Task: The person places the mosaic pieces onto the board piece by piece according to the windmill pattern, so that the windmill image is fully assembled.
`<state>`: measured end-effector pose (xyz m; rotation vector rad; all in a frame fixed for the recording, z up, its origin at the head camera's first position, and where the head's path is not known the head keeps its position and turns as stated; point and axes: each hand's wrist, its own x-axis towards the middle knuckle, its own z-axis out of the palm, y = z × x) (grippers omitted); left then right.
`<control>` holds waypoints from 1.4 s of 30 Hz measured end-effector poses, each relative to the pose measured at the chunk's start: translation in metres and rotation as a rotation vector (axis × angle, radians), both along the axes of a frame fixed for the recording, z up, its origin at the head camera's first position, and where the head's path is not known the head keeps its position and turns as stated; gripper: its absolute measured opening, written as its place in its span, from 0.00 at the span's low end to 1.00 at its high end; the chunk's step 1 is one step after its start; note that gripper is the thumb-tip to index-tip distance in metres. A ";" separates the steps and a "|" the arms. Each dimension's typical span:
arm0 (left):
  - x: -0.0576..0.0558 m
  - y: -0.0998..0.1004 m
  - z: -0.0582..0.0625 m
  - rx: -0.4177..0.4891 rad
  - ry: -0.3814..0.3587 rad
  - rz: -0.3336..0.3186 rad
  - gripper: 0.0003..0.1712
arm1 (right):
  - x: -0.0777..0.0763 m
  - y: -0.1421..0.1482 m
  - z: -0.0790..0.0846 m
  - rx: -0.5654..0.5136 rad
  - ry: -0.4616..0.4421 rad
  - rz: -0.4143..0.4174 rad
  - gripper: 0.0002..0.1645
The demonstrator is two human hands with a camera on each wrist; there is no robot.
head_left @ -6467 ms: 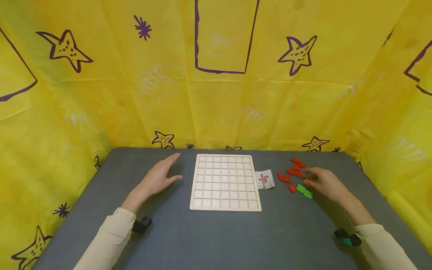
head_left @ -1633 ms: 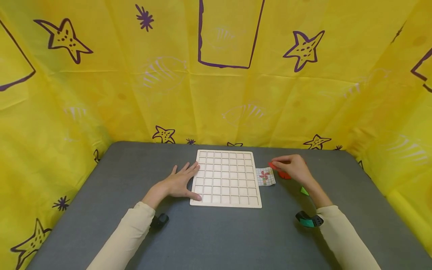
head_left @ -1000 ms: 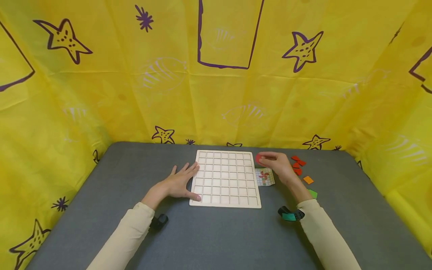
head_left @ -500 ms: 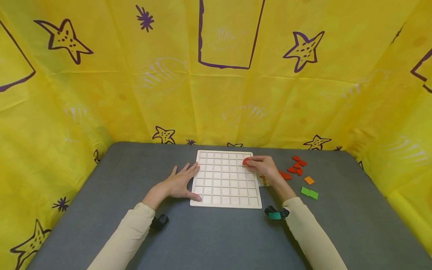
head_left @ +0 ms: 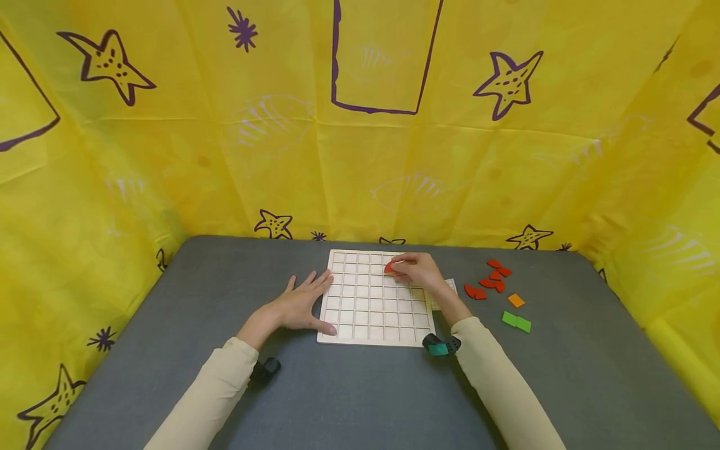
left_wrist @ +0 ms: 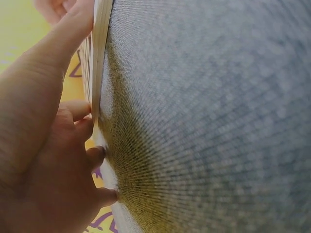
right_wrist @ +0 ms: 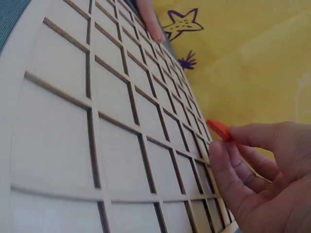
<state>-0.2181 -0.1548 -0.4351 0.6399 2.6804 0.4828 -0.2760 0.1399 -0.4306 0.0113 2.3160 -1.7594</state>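
A pale wooden grid board [head_left: 360, 300] lies on the grey table, its square compartments bare where they show. My left hand [head_left: 298, 306] rests against the board's left edge with fingers spread; thumb and fingertips touch its rim [left_wrist: 100, 53] in the left wrist view. Over the board's upper right part, my right hand [head_left: 420, 272] pinches a small red tile [head_left: 388, 268] between thumb and fingertips. In the right wrist view that red tile [right_wrist: 218, 129] shows a pointed end, held above the grid.
Right of the board lie several red petal-shaped tiles [head_left: 495, 275], an orange square tile [head_left: 515, 300] and two green tiles [head_left: 516, 321]. A patterned paper card [head_left: 452, 285] at the board's right edge is mostly hidden by my right arm. A yellow printed cloth [head_left: 360, 181] hangs behind.
My left hand has come onto the board's left edge. From the tiles at right, my right hand has taken a red one and moved left with it, past the card and over the board.
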 end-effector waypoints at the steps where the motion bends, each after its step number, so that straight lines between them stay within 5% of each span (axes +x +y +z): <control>1: 0.000 0.000 0.000 0.005 0.001 -0.002 0.70 | -0.001 -0.002 -0.001 0.000 0.005 0.001 0.18; 11: 0.002 -0.002 0.001 0.033 0.002 -0.009 0.70 | -0.011 -0.021 -0.007 0.015 0.017 0.012 0.17; 42: 0.000 -0.003 -0.003 0.030 -0.001 -0.008 0.70 | -0.012 -0.034 0.004 0.436 0.195 0.095 0.10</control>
